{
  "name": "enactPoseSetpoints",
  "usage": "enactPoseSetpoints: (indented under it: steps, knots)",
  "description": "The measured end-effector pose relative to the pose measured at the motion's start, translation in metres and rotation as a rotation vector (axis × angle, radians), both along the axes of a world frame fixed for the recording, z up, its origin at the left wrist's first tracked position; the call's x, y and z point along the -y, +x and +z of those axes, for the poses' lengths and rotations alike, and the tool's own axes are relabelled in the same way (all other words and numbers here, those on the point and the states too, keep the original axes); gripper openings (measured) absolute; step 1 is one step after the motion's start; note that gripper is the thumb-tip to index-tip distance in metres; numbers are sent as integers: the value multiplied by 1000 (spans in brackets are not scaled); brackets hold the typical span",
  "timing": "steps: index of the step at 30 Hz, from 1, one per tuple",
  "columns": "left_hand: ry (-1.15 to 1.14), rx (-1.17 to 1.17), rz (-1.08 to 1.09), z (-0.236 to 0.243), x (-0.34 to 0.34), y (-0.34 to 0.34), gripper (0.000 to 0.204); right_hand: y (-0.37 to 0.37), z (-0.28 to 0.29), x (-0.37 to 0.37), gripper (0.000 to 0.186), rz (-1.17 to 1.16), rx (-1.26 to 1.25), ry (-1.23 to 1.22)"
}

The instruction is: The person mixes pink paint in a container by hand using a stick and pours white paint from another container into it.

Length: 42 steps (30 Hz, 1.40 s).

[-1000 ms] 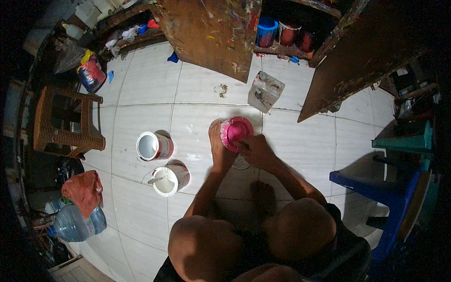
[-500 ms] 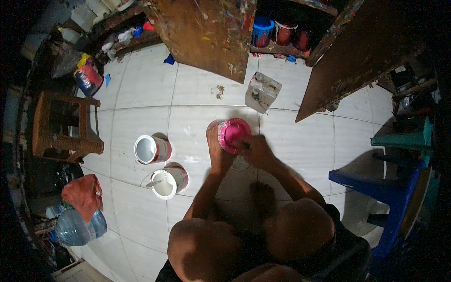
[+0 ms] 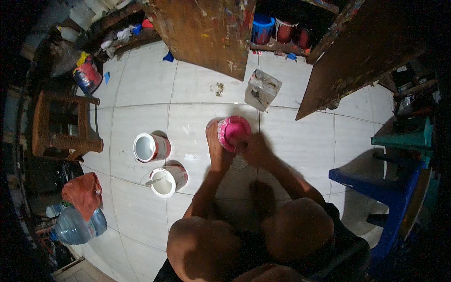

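Observation:
Between my feet and the cupboard, a can of pink paint (image 3: 236,118) with a paint-smeared rim is tilted toward me. Wrapped around its left side is my left hand (image 3: 214,143). My right hand (image 3: 253,148) is at the can's right near edge, its fingers closed and reaching over the opening. Motion blurs those fingers, and whatever they hold is too unclear to name. A clear round lid-like thing (image 3: 240,162) lies below the can. To the left stand two open cans: one pale grey inside (image 3: 165,149), the other with white paint (image 3: 180,178) and a stick in it.
A grey-white block-shaped container (image 3: 263,90) lies beyond the pink can. Open wooden cupboard doors (image 3: 202,37) jut over the tiles, with paint cans (image 3: 263,30) inside. A brown stool (image 3: 87,123) and large water bottle (image 3: 77,226) stand left, a blue stool (image 3: 376,181) right.
My right hand has shifted slightly at the pink can's rim and looks more blurred. The left hand keeps its hold; the rest of the scene stays the same.

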<state>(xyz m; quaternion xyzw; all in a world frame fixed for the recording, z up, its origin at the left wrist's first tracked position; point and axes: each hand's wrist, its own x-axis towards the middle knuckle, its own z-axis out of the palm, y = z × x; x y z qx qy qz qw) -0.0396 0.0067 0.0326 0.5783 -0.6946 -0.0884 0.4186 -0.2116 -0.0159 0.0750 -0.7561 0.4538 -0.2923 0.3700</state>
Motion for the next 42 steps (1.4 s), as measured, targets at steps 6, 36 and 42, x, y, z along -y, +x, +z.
enactPoseSetpoints:
  steps: [6,36,42]
  knots:
    - [-28,43,26,-21,4,0,92,8,12,3,29,4,149,-34]
    - [-106,35,113,-12,9,-2,59,2,-7,15,20,-3,139,-40]
    - [-32,-73,62,17,2,-9,57,-4,33,20,19,31,-5,198]
